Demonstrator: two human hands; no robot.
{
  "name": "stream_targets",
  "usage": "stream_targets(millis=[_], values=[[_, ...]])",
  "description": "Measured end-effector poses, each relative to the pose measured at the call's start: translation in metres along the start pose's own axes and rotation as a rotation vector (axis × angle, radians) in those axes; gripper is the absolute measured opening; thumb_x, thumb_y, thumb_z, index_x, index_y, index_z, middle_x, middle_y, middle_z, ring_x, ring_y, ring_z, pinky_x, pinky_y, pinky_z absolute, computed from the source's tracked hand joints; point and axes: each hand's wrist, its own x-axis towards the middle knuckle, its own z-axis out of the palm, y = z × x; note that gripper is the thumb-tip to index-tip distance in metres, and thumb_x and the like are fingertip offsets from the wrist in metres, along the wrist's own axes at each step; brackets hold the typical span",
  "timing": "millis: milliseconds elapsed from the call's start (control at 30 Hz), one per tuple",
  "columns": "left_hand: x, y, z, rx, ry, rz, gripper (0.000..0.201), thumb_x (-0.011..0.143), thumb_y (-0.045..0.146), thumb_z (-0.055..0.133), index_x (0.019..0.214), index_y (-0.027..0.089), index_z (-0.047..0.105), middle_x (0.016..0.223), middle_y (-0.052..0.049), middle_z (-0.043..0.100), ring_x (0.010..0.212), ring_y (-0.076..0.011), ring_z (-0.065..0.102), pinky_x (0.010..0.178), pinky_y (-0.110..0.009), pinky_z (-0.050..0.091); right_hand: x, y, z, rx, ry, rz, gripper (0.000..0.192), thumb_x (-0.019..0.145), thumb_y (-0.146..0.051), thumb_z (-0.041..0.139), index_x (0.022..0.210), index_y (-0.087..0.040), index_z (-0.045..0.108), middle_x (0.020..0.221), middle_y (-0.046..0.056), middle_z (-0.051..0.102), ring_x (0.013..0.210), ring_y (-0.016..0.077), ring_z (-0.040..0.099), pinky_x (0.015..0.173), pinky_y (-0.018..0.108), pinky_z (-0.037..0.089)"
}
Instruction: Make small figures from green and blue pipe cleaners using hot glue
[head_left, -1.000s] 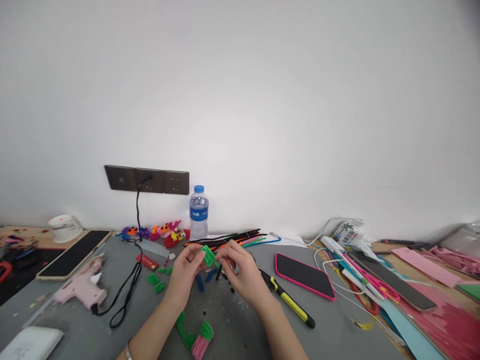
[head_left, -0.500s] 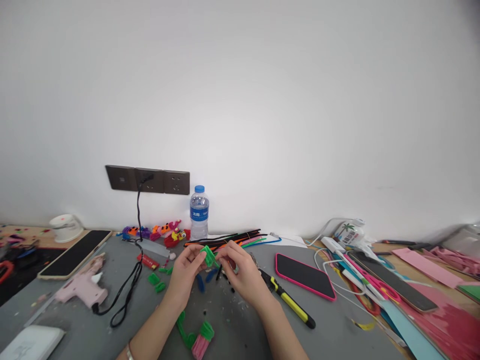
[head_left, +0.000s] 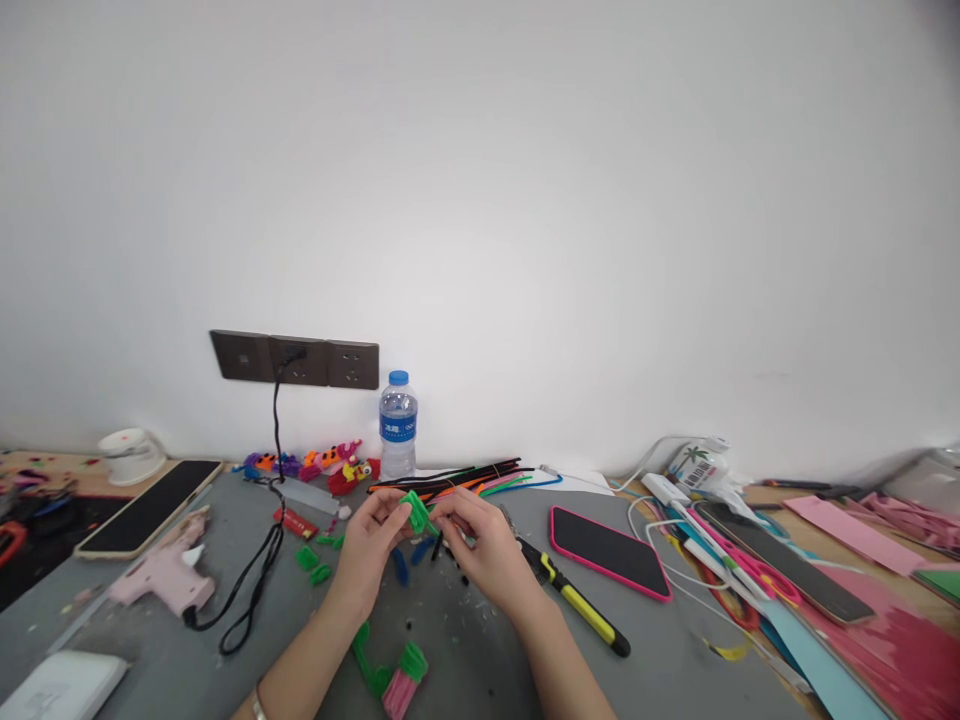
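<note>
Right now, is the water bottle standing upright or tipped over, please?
Upright: the water bottle stands vertical in front of the wall, with its blue cap at the top.

Your green fuzzy piece [head_left: 416, 512]: bright, compact, ridged folds. Slightly left of scene center, tilted, pinched in your left hand [head_left: 375, 532]. Your right hand [head_left: 474, 537] pinches its right end, seemingly a thin tail; too small to confirm.
</note>
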Motion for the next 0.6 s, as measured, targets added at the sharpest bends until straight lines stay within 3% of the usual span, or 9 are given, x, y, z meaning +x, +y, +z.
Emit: stream_targets(millis=[600], values=[[0.0013,-0.0042,-0.0032,-0.052,-0.011,0.007,0.034,0.057,0.039,0.087,0.077,0.017,0.069,0.069,0.002,0.062,0.066,-0.0137,0.059,0.063,-0.025,0.052,-0.0002,0.0011,0.0011,0.025,0.005,0.014,0.015,0.093,-0.012,0.048,0.088,-0.02,0.061,0.076,0.001,0.053,0.065,0.0139,0.048,0.058,0.023,0.036]])
